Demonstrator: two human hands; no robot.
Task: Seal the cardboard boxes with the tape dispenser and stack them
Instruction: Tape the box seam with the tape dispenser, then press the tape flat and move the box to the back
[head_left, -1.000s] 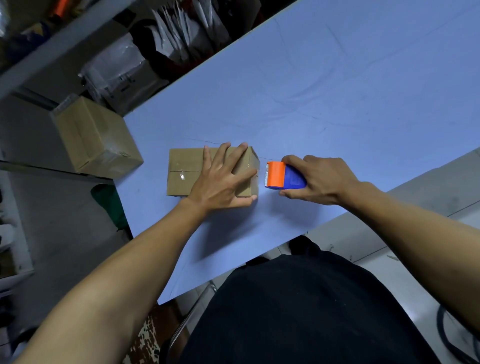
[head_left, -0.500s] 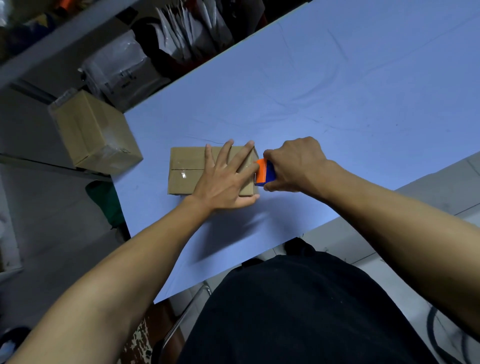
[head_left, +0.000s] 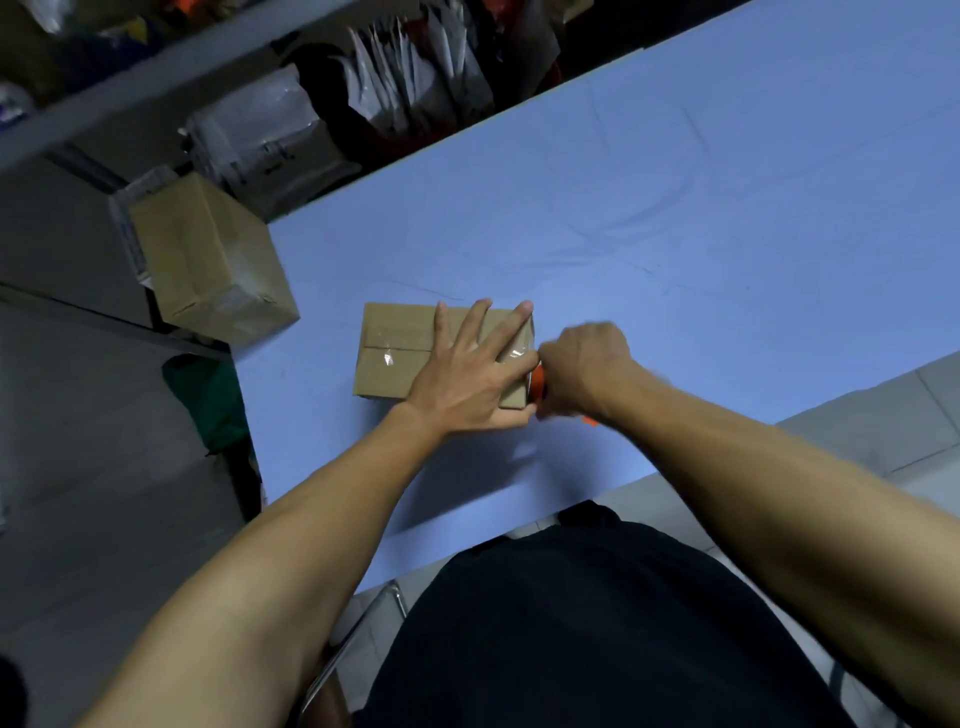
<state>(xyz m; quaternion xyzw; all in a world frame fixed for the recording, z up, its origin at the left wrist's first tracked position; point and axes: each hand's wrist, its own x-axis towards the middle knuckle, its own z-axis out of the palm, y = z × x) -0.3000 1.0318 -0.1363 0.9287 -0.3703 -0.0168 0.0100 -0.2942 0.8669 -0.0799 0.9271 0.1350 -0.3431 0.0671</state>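
Two hands work at one small cardboard box (head_left: 400, 353) that lies flat on the blue table (head_left: 675, 208), and everything else is placed here by that box. The left hand (head_left: 467, 369) lies on top of the box with its fingers straight and spread, palm pressing down on the half nearer the right hand, the thumb reaching over the box's near edge. Clear tape glints along the seam of the top, both beside the left hand's wrist and at the box's right end under the fingertips.

The right hand (head_left: 584, 366) is at the box's right end face, blurred, its fingers clenched around the tape dispenser (head_left: 537, 387). Only a sliver of the dispenser's orange body shows, wedged between that hand and the box's end; it is touching or just beside the cardboard, and which cannot be told.

A second, larger cardboard box (head_left: 208, 260) sits off the table, to the left of the small box and farther from the person, tilted, with clear tape along its side. Beyond it, well back from the small box, are plastic-wrapped packages (head_left: 260, 130) and a grey shelf edge (head_left: 130, 83). The person's dark shirt (head_left: 597, 623) fills the near side.
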